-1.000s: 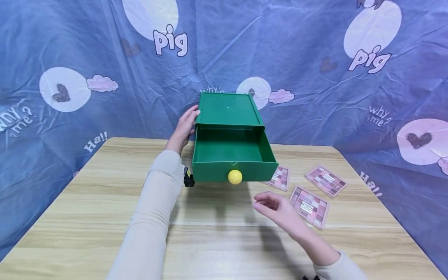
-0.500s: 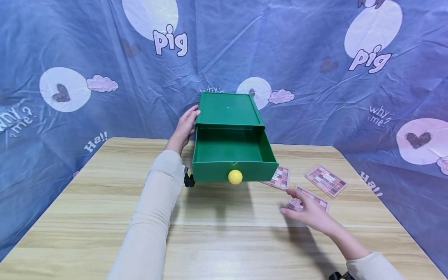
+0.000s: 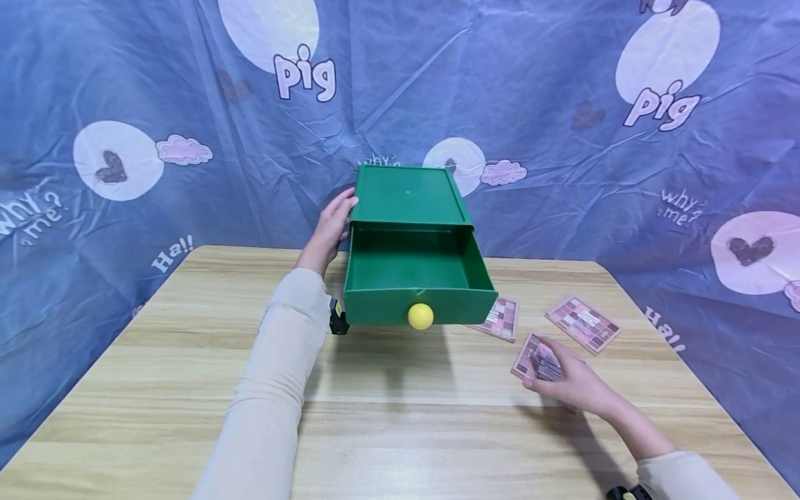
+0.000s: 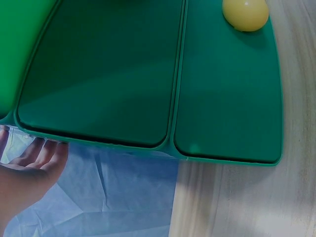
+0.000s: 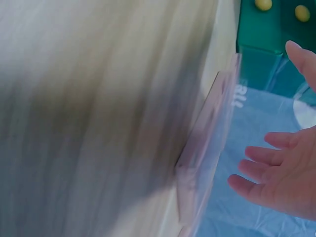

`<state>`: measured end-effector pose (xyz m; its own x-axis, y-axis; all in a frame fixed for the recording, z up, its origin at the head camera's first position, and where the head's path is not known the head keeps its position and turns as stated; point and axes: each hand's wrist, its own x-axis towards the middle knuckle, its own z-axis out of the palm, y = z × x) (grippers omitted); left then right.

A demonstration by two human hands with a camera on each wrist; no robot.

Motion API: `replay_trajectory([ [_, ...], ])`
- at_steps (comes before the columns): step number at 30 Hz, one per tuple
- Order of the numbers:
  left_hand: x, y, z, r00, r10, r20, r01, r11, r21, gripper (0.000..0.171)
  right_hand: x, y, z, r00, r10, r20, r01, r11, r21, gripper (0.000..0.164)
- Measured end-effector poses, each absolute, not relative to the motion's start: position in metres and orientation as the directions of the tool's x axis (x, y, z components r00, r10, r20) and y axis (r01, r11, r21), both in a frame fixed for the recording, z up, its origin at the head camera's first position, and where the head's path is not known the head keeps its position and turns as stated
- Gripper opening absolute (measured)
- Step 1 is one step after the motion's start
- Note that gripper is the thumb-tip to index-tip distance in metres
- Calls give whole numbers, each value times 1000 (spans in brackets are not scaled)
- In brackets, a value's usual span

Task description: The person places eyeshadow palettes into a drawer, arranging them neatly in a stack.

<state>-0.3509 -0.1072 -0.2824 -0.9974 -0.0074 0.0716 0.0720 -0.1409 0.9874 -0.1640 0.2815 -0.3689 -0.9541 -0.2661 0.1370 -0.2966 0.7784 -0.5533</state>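
A green drawer cabinet (image 3: 406, 194) stands at the back middle of the table, its top drawer (image 3: 375, 307) pulled out and bare inside. The drawer front carries a round yellow knob (image 3: 421, 317). My left hand (image 3: 328, 229) rests against the cabinet's left side; in the left wrist view its fingertips (image 4: 59, 148) touch the green edge. On the right, my right hand (image 3: 575, 385) reaches over a pink eyeshadow palette (image 3: 530, 355), thumb and fingers spread apart across it and partly hiding it. The right wrist view shows the fingers (image 5: 254, 170) loosely extended above the palette's clear lid, holding nothing.
Two more eyeshadow palettes lie flat nearby: one palette (image 3: 502, 319) partly behind the drawer's right corner, another palette (image 3: 582, 323) farther right. The wooden table (image 3: 156, 389) ends at a blue patterned cloth (image 3: 250, 139) hanging behind it.
My right hand has moved right from in front of the drawer to over the nearest palette, its fingers spreading. The left hand, cabinet and palettes have stayed put.
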Motion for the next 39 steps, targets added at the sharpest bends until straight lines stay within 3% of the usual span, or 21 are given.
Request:
replay_trajectory([
  [28,-351,-106,-285,-997,-13,79,80,-142,987,46,-165,322,-398,-944,-280,173,-329,825,-460,96],
  [39,-350,-106,-284,-997,-15,81,82,-136,987,46,-161,322,-396,-945,-282,165,-327,836,-441,93],
])
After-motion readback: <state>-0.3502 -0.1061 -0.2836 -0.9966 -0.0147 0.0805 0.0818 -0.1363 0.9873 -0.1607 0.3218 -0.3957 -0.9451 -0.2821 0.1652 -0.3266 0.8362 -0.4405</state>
